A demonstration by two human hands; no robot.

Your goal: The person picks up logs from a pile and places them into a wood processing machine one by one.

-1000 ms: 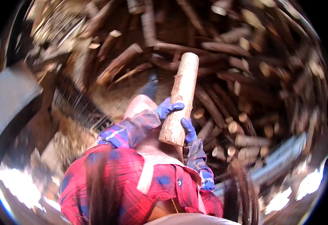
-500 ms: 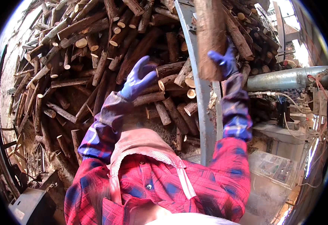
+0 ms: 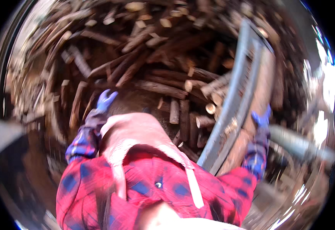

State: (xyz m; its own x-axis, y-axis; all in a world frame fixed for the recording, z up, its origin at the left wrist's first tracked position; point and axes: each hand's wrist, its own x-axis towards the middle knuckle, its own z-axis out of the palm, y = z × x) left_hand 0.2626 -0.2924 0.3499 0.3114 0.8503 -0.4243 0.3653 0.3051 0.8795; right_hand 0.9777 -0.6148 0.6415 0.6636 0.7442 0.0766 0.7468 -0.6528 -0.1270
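Status: one bark-brown log (image 3: 262,84) is lying lengthwise along the right side of the blue-grey metal rail (image 3: 230,105). Looks like a second length (image 3: 232,151) below it, nearly end to end, but blur hides the joint, so can't swear to it.

Right hand (image 3: 262,117), blue glove, is at the upper log's near end, thumb over its left side, fingers toward the right. Seems to be touching. Can't tell if it's gripping or just resting there.

Left hand (image 3: 106,100), same glove, is empty: fingers spread, out to the left near the loose wood, well apart from the rail.

Progress, my read: the log by the rail counts as placed or close to it; whether it's fully seated, I can't tell. Left over: plenty. The log pile (image 3: 161,88) fills the floor ahead, cut ends pointing every which way, none of it lined up. If those all count, this is nowhere near finished.
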